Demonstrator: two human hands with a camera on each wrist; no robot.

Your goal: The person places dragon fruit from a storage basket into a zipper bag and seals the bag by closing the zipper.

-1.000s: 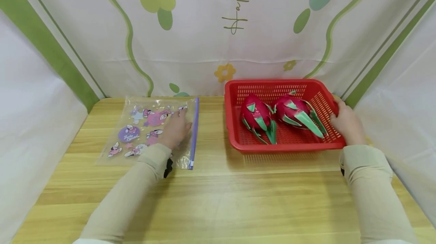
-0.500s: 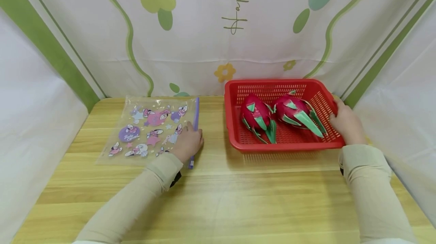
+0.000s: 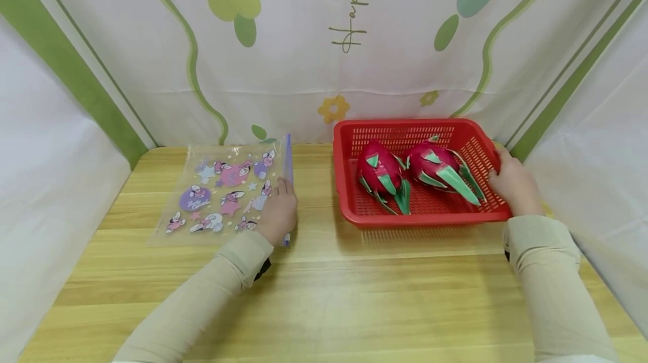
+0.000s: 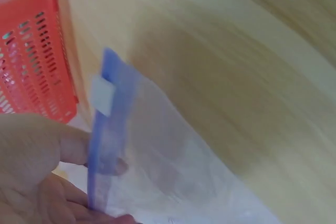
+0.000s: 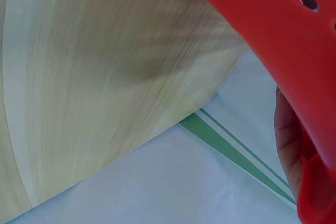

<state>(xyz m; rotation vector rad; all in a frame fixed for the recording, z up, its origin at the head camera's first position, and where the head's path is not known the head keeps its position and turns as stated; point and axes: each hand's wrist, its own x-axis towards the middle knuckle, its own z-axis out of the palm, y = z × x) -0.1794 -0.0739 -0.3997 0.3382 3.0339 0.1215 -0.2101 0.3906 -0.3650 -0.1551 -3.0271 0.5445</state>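
Observation:
A clear zip bag (image 3: 230,194) printed with pink and purple cartoon figures lies on the table at the left. My left hand (image 3: 279,211) pinches its purple zip edge, which is lifted a little off the wood. In the left wrist view the thumb and fingers grip the blue-purple strip below the white slider (image 4: 102,96). On the right stands a red perforated basket (image 3: 430,218) with two dragon fruits in it, one at the left (image 3: 377,169) and one at the right (image 3: 430,160). My right hand (image 3: 515,183) grips the basket's right rim; its fingers are partly hidden behind the red wall.
The wooden table (image 3: 324,295) runs back to a white flowered curtain (image 3: 304,70). White cloth also hangs at both sides, close to the table's edges. Bare wood shows between bag and basket and in front of them.
My left hand has moved right from the bag's printed face to its zip edge and taken hold of it. That edge has risen slightly. The right hand and basket stay put.

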